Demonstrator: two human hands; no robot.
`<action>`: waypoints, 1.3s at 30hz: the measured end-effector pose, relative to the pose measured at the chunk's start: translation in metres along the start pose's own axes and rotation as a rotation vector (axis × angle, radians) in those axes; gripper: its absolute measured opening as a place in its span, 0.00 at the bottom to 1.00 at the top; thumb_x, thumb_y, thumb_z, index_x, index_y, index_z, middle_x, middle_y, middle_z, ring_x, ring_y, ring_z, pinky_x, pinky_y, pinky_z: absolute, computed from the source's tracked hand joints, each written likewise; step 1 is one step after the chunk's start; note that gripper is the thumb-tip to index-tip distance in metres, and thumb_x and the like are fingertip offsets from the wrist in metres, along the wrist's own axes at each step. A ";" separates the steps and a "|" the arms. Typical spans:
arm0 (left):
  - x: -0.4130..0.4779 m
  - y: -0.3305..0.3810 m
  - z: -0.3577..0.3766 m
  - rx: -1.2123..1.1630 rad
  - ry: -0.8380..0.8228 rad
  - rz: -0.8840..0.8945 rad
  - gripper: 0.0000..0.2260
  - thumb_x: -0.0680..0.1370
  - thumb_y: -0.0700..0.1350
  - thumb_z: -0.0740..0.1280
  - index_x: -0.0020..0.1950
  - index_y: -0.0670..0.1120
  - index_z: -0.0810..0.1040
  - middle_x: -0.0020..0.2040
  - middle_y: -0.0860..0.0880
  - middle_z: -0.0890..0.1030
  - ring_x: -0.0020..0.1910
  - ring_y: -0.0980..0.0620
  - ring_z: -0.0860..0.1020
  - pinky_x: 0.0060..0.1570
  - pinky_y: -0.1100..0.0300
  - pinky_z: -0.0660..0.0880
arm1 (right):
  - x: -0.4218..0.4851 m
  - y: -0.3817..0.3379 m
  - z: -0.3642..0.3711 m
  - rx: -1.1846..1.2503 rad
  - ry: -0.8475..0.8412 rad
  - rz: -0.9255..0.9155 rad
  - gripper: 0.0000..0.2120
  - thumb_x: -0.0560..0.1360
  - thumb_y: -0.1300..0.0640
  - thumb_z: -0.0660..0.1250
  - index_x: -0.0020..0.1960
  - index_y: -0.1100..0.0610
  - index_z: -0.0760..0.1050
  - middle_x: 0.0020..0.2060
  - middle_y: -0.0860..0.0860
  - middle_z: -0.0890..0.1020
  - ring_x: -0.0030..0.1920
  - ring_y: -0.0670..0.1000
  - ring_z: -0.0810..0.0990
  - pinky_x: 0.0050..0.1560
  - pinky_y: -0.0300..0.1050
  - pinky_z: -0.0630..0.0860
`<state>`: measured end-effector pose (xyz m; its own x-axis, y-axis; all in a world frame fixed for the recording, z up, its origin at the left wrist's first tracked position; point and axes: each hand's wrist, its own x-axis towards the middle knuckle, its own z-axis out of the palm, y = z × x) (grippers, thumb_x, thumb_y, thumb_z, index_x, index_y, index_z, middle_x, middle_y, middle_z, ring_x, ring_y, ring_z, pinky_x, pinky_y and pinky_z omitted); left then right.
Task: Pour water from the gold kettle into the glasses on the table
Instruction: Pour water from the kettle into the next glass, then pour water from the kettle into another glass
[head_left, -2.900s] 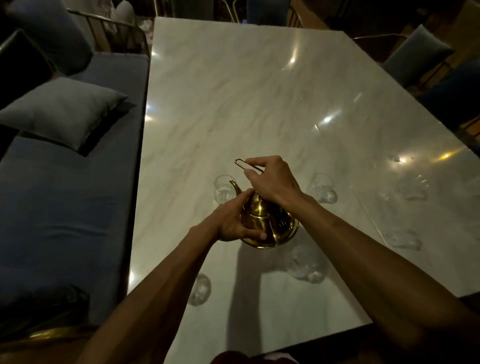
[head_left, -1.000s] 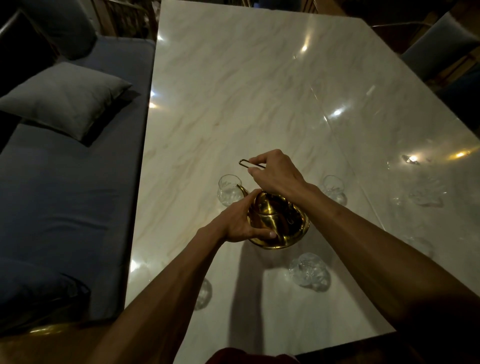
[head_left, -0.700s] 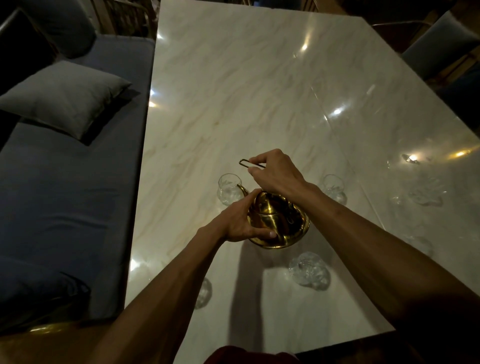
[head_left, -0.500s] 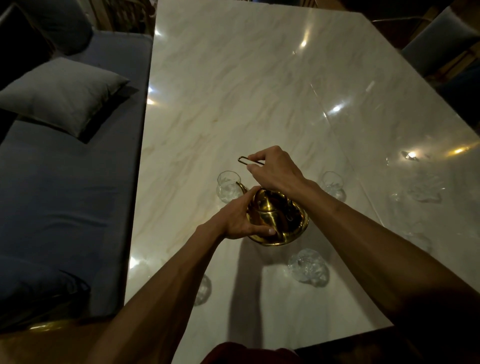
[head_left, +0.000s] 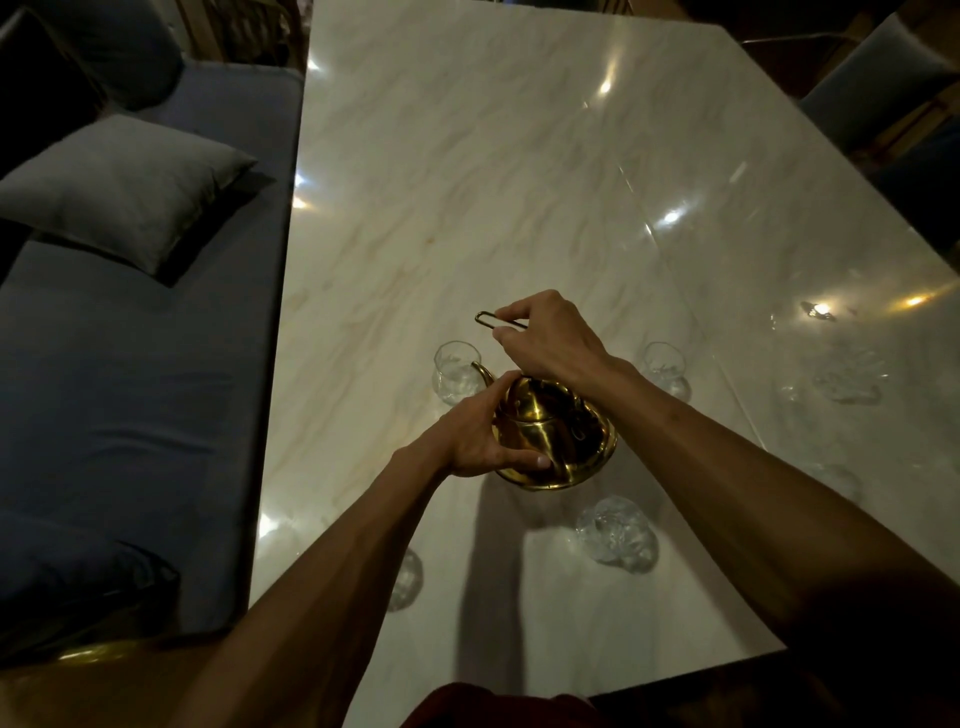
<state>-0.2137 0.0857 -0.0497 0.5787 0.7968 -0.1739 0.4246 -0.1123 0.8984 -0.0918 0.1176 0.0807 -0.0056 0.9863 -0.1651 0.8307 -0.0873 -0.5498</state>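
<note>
The gold kettle (head_left: 563, 447) is tilted forward over the marble table (head_left: 519, 182), its spout at the rim of a clear glass (head_left: 453, 371). My right hand (head_left: 550, 340) grips the kettle's thin wire handle from above. My left hand (head_left: 480, 441) cups the kettle's left side, thumb on its body. Another glass (head_left: 664, 364) stands right of my right wrist. A third glass (head_left: 615, 535) stands near the kettle's front, and one more glass (head_left: 408, 579) shows partly behind my left forearm.
More glasses (head_left: 852, 376) stand faintly visible on the table's right side. A blue bench (head_left: 135, 389) with a grey pillow (head_left: 122, 187) runs along the table's left edge. Chairs (head_left: 878, 83) stand at the far right.
Both hands and the kettle have stayed almost still, with the spout held at the same glass. The view shifted slightly.
</note>
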 end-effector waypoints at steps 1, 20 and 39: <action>0.000 0.000 0.000 -0.001 -0.003 0.000 0.48 0.69 0.54 0.82 0.82 0.55 0.57 0.75 0.51 0.74 0.68 0.57 0.71 0.64 0.62 0.68 | 0.000 0.000 0.000 0.002 0.000 0.000 0.18 0.77 0.55 0.67 0.66 0.56 0.77 0.63 0.53 0.79 0.57 0.50 0.80 0.45 0.37 0.71; -0.015 0.026 -0.001 0.255 -0.024 0.050 0.57 0.61 0.72 0.75 0.82 0.52 0.57 0.76 0.50 0.72 0.73 0.46 0.73 0.70 0.41 0.73 | -0.054 0.017 -0.008 0.267 0.209 0.036 0.17 0.77 0.55 0.67 0.65 0.54 0.77 0.64 0.50 0.78 0.66 0.50 0.74 0.57 0.37 0.69; -0.082 0.086 0.055 0.385 -0.249 0.331 0.59 0.60 0.75 0.71 0.84 0.51 0.54 0.78 0.48 0.70 0.74 0.44 0.72 0.72 0.37 0.70 | -0.208 0.019 -0.028 0.277 0.568 0.179 0.17 0.76 0.55 0.69 0.65 0.54 0.78 0.65 0.50 0.78 0.66 0.49 0.74 0.59 0.35 0.67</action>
<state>-0.1864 -0.0215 0.0193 0.8514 0.5229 -0.0396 0.3886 -0.5785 0.7172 -0.0594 -0.0855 0.1276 0.4770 0.8672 0.1431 0.6175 -0.2148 -0.7567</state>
